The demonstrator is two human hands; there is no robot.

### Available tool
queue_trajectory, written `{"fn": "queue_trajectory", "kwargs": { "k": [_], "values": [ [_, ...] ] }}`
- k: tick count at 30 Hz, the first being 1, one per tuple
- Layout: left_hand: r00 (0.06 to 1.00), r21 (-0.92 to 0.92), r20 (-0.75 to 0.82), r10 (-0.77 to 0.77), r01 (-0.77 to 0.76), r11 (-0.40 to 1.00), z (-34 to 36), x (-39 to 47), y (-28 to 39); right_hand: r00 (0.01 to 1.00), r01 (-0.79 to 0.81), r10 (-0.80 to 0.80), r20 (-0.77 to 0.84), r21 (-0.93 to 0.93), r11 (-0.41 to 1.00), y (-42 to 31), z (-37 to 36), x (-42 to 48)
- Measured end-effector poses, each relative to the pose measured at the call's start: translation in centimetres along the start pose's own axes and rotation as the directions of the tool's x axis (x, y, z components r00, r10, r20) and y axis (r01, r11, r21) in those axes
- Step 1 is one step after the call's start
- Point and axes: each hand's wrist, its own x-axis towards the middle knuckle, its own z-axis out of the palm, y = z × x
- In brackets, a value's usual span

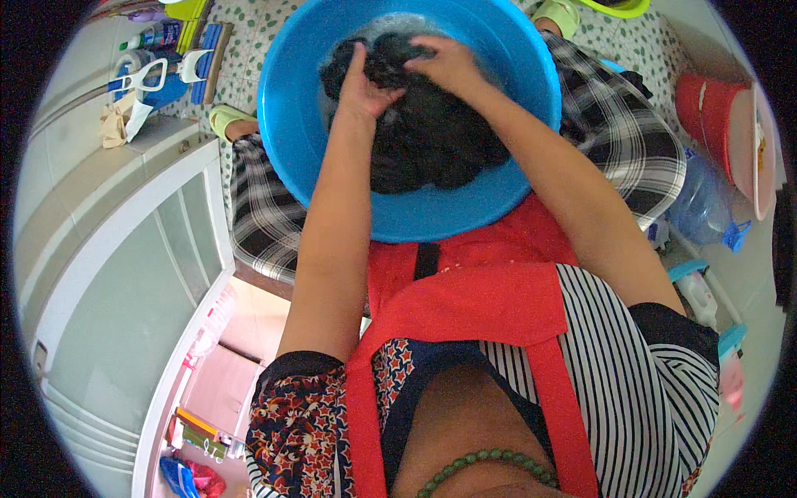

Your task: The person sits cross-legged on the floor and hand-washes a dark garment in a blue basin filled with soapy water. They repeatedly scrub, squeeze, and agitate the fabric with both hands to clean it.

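Note:
A large blue plastic basin stands before me, with soaked black fabric bunched in it and some sudsy water at its far side. My left hand grips part of the black fabric, its thumb pointing up. Across from it, my right hand has its fingers curled at the same bunch, thumb and fingertips on the cloth. The fabric's lower part lies heaped against the near side of the basin. Some fingers of my left hand are hidden by the cloth and the hand itself.
A red bucket and a large clear plastic bottle stand at the right. A blue brush head and a green-capped bottle are at the upper left. A white-framed glass door is on the left.

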Motion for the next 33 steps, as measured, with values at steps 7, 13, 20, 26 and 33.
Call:
{"fn": "queue_trajectory", "kwargs": {
  "k": [7,13,20,26,33],
  "values": [
    [0.981,-0.179,0.175,0.088,-0.056,0.982,1.4,-3.4,0.0,0.979,0.164,-0.106,0.176,-0.355,0.920,-9.8,0.3,-3.6],
    [0.998,-0.227,-0.053,-0.029,0.016,0.974,1.7,-4.8,-2.5,0.959,-0.282,0.270,-0.082,-0.301,0.911,-2.7,0.9,-0.1],
    [0.939,-0.320,0.344,-0.002,0.120,0.940,2.2,-5.7,-0.6,0.940,0.243,-0.163,0.300,-0.252,0.937,-9.9,1.0,-4.4],
    [0.999,-0.252,-0.034,0.019,-0.027,0.967,3.8,-5.6,-1.4,0.938,-0.325,0.316,-0.143,-0.046,0.944,-1.8,-0.2,1.0],
    [0.928,0.380,-0.284,0.243,-0.124,0.917,2.0,-1.4,-1.5,0.939,-0.269,0.217,-0.268,-0.174,0.947,4.4,0.3,-1.5]
  ]
}}
